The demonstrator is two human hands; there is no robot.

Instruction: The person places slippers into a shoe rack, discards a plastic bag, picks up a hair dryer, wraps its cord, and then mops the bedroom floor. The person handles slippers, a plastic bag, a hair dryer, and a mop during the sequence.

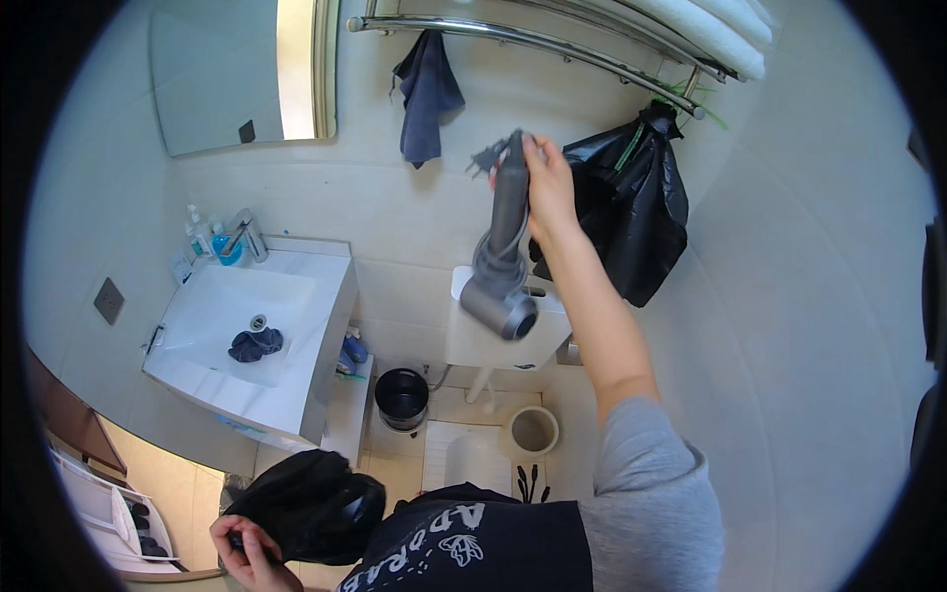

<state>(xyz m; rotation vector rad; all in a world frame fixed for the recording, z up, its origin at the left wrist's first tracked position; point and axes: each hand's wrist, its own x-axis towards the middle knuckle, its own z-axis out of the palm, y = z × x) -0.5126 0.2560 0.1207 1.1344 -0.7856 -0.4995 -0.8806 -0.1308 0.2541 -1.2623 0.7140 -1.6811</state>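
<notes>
My right hand (549, 181) grips the handle end of a grey hair dryer (509, 214), held up in front of the white cistern with its head hanging down. Its cord is wound around the lower handle, and a plug (487, 157) sticks out beside my fingers. At the lower left, my left hand (244, 553) is closed on a black plastic bag (311, 503) that bulges towards my body. What the bag contains is hidden. Just behind my right wrist, another black plastic bag (636, 222) hangs from the towel rack.
A metal towel rack (518, 35) carries white towels (710, 33) and a grey cloth (427, 103). The washbasin (222, 296) at left holds a dark wet-looking cloth (255, 345). Below are a cistern (488, 348), a black bin (402, 399), a round pot (533, 431) and a squat toilet (466, 459).
</notes>
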